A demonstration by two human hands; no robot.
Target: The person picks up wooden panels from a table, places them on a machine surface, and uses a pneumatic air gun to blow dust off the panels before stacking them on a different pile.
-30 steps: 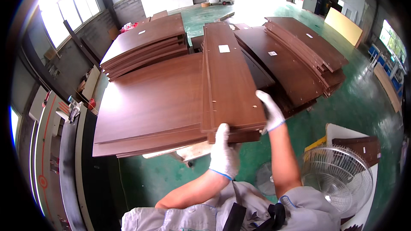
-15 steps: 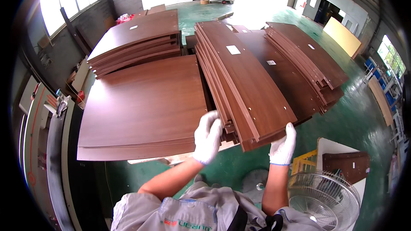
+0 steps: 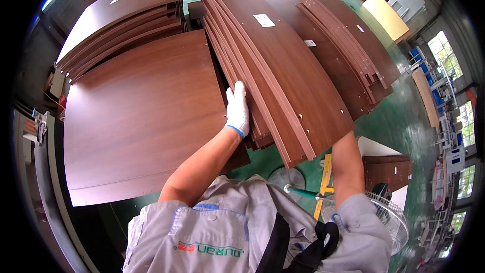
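Note:
My left hand (image 3: 238, 109), in a white glove, lies with fingers stretched flat along the left side of a stack of long, narrow brown wooden panels (image 3: 295, 76). The top panel carries a white label and has small holes at its near end. My right forearm (image 3: 348, 164) reaches up to the near right corner of this stack. My right hand is hidden beneath or behind the panels, so its fingers cannot be seen. The upper panels stick out toward me past the ones below. Beside my left hand lies a wide brown panel (image 3: 136, 106).
Farther left stands a stack of wide brown panels (image 3: 136, 5). More labelled narrow panels (image 3: 348, 35) lie on the right. Below right are a standing fan (image 3: 391, 220), a yellow frame (image 3: 324, 184) and a brown panel piece (image 3: 386, 169). A pale yellow board (image 3: 385, 16) leans farther back.
My left hand has moved up and away along the stack's side, its fingers straightening. My right hand has gone from the near right corner to out of sight under it. The view has tilted downward.

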